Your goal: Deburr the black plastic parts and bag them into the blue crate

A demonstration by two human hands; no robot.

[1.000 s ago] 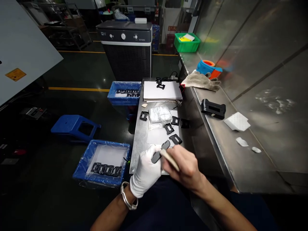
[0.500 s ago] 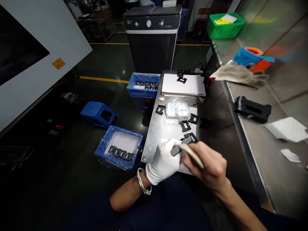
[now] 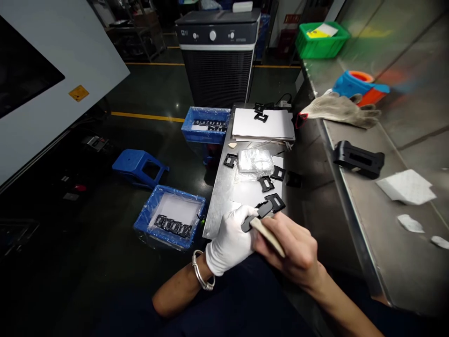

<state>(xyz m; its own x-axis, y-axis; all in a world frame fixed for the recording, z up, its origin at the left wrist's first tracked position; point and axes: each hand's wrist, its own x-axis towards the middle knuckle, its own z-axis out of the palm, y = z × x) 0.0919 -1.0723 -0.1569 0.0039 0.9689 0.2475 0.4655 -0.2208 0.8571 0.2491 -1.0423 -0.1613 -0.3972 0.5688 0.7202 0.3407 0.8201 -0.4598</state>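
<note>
My left hand (image 3: pixel 229 241) wears a white glove and grips a small black plastic frame part (image 3: pixel 257 215) just above the near end of a narrow metal table (image 3: pixel 219 196). My bare right hand (image 3: pixel 293 250) is closed round a pale tan stick-like tool (image 3: pixel 267 236), with its tip against the black part. Several more black frame parts (image 3: pixel 275 202) lie on the table just beyond my hands, beside a clear plastic bag (image 3: pixel 255 161). A stack of white sheets (image 3: pixel 264 125) with one black part on it lies at the far end.
A blue lined bin (image 3: pixel 147 222) with a row of black parts sits on the floor at the left; another blue bin (image 3: pixel 205 133) and a blue stool (image 3: pixel 138 166) stand beyond. On the steel bench (image 3: pixel 354 196) to the right lie a black housing (image 3: pixel 358 159), work gloves (image 3: pixel 338 110) and white foam (image 3: pixel 407 186).
The view swung left and then settled. Both hands stayed together on the black part, with the tool still pressed to it.
</note>
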